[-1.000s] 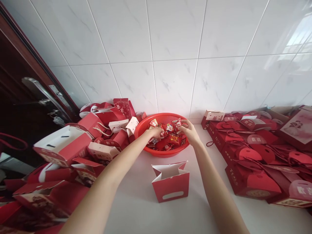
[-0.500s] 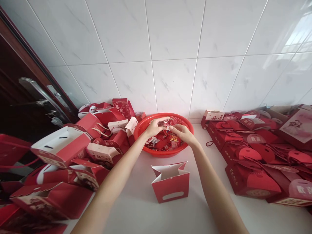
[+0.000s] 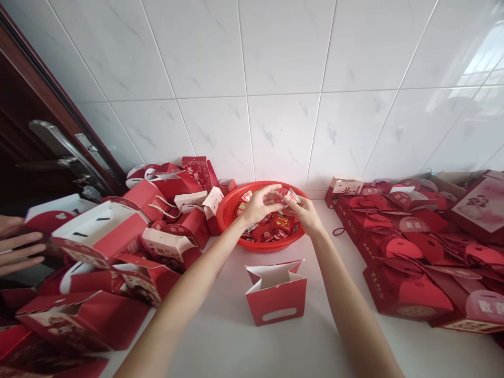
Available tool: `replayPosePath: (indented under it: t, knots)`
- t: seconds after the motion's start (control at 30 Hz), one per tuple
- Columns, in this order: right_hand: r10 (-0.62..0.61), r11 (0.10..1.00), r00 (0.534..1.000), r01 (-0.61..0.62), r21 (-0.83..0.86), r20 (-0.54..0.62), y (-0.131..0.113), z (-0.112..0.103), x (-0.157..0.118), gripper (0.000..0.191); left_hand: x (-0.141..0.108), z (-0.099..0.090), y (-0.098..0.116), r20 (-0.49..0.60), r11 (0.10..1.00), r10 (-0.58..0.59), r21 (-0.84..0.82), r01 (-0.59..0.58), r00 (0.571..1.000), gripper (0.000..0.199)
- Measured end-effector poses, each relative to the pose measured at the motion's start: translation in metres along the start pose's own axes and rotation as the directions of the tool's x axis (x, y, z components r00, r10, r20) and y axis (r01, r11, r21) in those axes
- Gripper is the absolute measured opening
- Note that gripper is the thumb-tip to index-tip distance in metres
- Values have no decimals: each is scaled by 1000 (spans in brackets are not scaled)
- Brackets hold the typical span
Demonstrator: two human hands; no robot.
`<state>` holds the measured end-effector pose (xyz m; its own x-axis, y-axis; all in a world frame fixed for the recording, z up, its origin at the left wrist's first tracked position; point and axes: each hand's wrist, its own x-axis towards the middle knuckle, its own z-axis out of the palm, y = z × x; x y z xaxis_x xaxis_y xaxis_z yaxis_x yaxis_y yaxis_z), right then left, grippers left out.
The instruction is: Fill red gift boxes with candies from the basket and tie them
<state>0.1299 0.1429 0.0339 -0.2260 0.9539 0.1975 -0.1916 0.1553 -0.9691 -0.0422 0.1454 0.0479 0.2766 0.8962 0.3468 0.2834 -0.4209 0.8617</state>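
Over the red plastic basket (image 3: 232,231), my right hand (image 3: 307,215) pinches a small red-and-white wrapped candy (image 3: 291,196) between thumb and fingers. Facing it, my left hand (image 3: 258,206) has its fingers curved and apart, with the thumb pointing toward the right hand. Its palm is turned away, so a small thing inside could be hidden. Several wrapped candies (image 3: 281,226) lie in the basket below both hands. Between my forearms, a red paper gift box (image 3: 277,302) stands upright on the white table with its top open.
Red and white gift boxes (image 3: 98,231) are heaped on the left, many with open tops. Closed red boxes (image 3: 409,262) fill the right side in rows. Another person's hand (image 3: 19,252) is at the far left edge. A tiled wall (image 3: 283,126) rises behind the basket.
My hands have shifted slightly, and a red-and-white candy now shows in the right one. Another person's hand has come into view at the left, near a white-and-red box.
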Motion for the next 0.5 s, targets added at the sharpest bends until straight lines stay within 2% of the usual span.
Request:
replayPosePath:
  t: [0.17, 0.23, 0.3, 0.37, 0.43, 0.5]
  knots:
    - [-1, 995, 994, 12, 97, -108, 5, -1, 4, 51, 1, -10, -2, 61, 999, -18, -49, 21, 998, 69]
    - [-1, 988, 987, 26, 149, -163, 6, -3, 5, 50, 3, -20, -5, 155, 994, -91, 67, 81, 984, 62]
    - [7, 983, 983, 27, 180, -184, 6, -4, 6, 47, 5, -32, -13, 264, 921, -266, 354, 163, 927, 49]
    - [16, 979, 985, 19, 202, -174, 6, -4, 6, 43, 6, -44, -24, 288, 759, -467, 616, 212, 836, 41]
    - [25, 973, 986, 13, 228, -164, 6, -4, 6, 40, 6, -51, -36, 248, 635, -583, 733, 244, 774, 45]
    - [30, 970, 985, 13, 242, -171, 7, -3, 7, 40, 6, -55, -46, 199, 570, -624, 778, 265, 756, 55]
